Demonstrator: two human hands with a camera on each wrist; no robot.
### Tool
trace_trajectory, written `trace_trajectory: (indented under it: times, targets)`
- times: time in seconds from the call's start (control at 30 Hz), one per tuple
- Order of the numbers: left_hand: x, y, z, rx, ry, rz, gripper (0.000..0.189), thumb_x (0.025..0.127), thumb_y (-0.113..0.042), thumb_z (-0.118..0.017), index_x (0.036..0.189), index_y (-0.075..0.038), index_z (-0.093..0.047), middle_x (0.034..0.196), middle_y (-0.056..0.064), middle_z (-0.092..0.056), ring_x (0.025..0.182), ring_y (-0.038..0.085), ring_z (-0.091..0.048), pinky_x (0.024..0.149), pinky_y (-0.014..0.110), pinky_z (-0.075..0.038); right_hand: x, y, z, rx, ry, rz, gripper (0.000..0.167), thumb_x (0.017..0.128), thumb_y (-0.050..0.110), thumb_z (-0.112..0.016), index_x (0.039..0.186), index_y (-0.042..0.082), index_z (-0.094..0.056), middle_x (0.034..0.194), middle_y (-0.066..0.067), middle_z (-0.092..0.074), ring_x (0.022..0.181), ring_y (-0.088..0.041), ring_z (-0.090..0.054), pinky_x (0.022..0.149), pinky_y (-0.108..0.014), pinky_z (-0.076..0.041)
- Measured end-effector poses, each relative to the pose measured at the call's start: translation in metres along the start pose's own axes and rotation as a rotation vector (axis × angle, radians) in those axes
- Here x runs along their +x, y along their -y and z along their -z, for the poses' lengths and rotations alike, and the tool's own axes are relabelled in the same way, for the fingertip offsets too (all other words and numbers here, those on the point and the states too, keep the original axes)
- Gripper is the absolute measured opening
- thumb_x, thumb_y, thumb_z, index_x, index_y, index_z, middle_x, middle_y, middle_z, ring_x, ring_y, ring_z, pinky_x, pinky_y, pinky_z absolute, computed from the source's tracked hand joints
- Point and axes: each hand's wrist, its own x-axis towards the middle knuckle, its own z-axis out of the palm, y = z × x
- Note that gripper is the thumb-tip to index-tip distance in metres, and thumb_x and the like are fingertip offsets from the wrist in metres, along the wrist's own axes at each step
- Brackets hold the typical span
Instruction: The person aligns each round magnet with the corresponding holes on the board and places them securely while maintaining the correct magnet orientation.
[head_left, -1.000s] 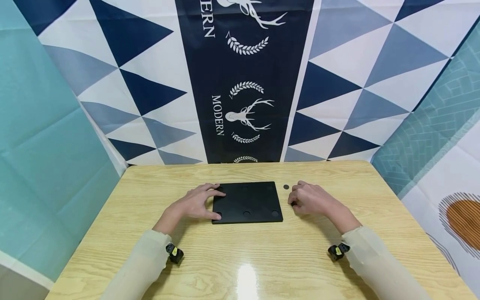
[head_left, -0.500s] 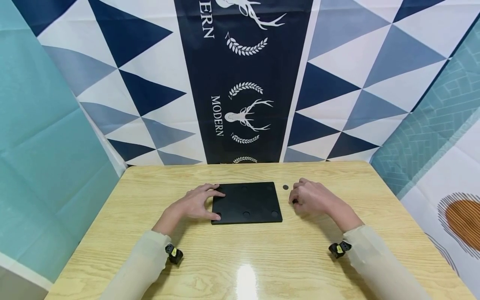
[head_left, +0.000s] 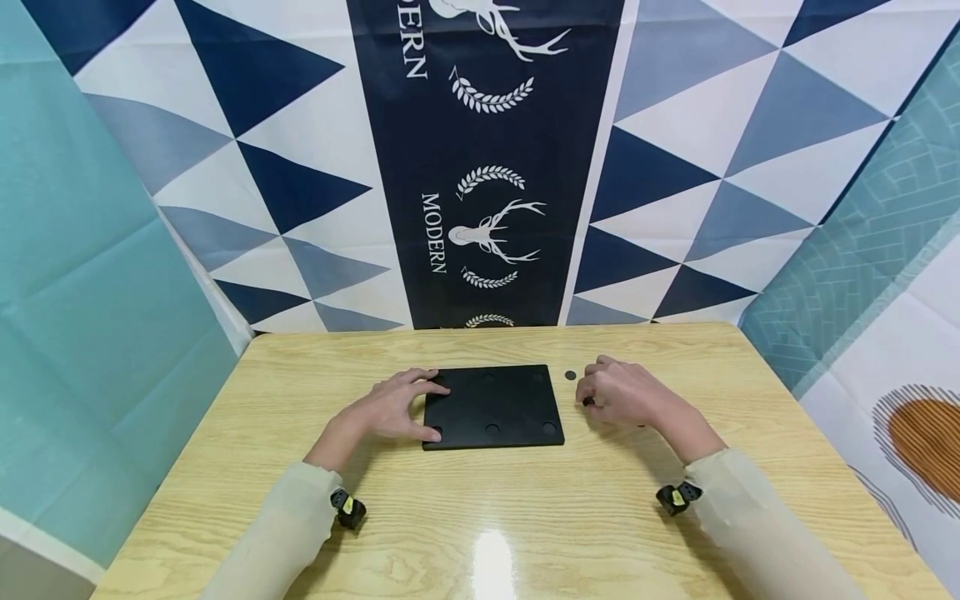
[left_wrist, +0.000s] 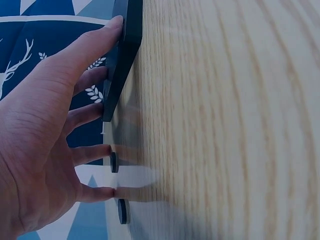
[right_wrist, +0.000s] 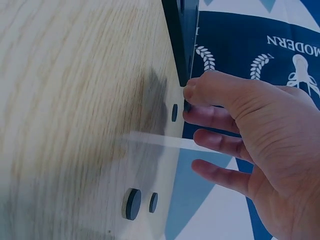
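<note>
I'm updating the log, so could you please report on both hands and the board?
Left hand touches black board, left end. Right hand pinches small disc, off board. Possible snag: loose disc beside board's right edge.

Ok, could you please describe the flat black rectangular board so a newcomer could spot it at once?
Find the pale wood-grained table. Toward its far edge, a left hand touches the flat black rectangular board. Unlike the small dark round discs nearby, it is larger, rectangular and has round recesses.
</note>
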Motion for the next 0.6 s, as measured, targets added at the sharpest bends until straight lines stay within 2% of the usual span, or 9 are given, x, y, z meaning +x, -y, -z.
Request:
trace_trajectory:
  times: [0.1, 0.13, 0.23, 0.33, 0.4, 0.57, 0.6]
  targets:
    - [-0.001, -0.001, 0.0, -0.005, -0.005, -0.002, 0.089, 0.083, -0.094, -0.074, 0.161, -0.055, -0.055, 0.187, -0.002, -0.033, 0.173, 0.043, -0.033, 0.122, 0.091, -0.031, 0.0, 0.001, 0.0, 0.011, 0.006, 0.006, 0.015, 0.09, 0.012, -0.087, 0.095, 0.026, -0.086, 0.094, 0.007, -0.073, 0.088, -0.015, -0.062, 0.066, -0.033, -0.055]
    - [-0.006, -0.008, 0.004, 0.015, -0.007, -0.016, 0.089, 0.086, -0.09, -0.075, 0.163, -0.05, -0.056, 0.188, 0.0, -0.033, 0.173, 0.043, -0.032, 0.123, 0.09, -0.031, 0.0, 0.002, 0.0, 0.016, 0.007, 0.008, 0.017, 0.09, 0.01, -0.086, 0.095, 0.026, -0.085, 0.094, 0.007, -0.073, 0.087, -0.014, -0.062, 0.065, -0.032, -0.053]
    - [-0.008, -0.013, 0.006, 0.014, -0.009, -0.03, 0.087, 0.088, -0.083, -0.079, 0.164, -0.044, -0.057, 0.187, 0.004, -0.034, 0.171, 0.048, -0.033, 0.121, 0.091, -0.031, 0.001, 0.002, -0.001, 0.036, 0.004, 0.016, 0.021, 0.089, 0.007, -0.083, 0.094, 0.028, -0.085, 0.094, 0.007, -0.073, 0.085, -0.012, -0.061, 0.062, -0.029, -0.05]
    - [-0.008, -0.013, 0.006, 0.027, -0.019, -0.044, 0.088, 0.087, -0.083, -0.08, 0.163, -0.043, -0.058, 0.186, 0.005, -0.035, 0.169, 0.049, -0.036, 0.118, 0.091, -0.034, 0.001, 0.002, -0.002, 0.05, -0.005, 0.024, 0.023, 0.088, 0.005, -0.082, 0.092, 0.028, -0.084, 0.092, 0.008, -0.072, 0.082, -0.01, -0.059, 0.061, -0.027, -0.047]
    - [-0.006, -0.01, 0.003, 0.0, -0.023, -0.032, 0.087, 0.087, -0.086, -0.078, 0.161, -0.047, -0.058, 0.186, 0.004, -0.036, 0.168, 0.049, -0.037, 0.116, 0.092, -0.035, 0.002, 0.003, -0.002, 0.052, -0.008, 0.026, 0.023, 0.088, 0.005, -0.082, 0.091, 0.028, -0.083, 0.091, 0.008, -0.071, 0.081, -0.009, -0.057, 0.06, -0.026, -0.046]
    - [-0.018, -0.038, 0.024, -0.052, 0.017, -0.005, 0.083, 0.091, -0.075, -0.082, 0.162, -0.038, -0.06, 0.185, 0.01, -0.036, 0.169, 0.052, -0.034, 0.119, 0.093, -0.03, 0.004, 0.004, 0.0, 0.049, -0.014, 0.039, 0.021, 0.089, 0.007, -0.083, 0.091, 0.028, -0.083, 0.091, 0.008, -0.072, 0.081, -0.011, -0.06, 0.06, -0.027, -0.047]
    - [-0.017, -0.036, 0.022, -0.038, 0.004, -0.024, 0.081, 0.094, -0.075, -0.079, 0.162, -0.036, -0.06, 0.185, 0.011, -0.036, 0.168, 0.052, -0.035, 0.117, 0.093, -0.032, 0.004, 0.005, 0.001, 0.051, -0.015, 0.043, 0.02, 0.089, 0.007, -0.083, 0.092, 0.027, -0.084, 0.092, 0.008, -0.072, 0.081, -0.012, -0.061, 0.06, -0.029, -0.048]
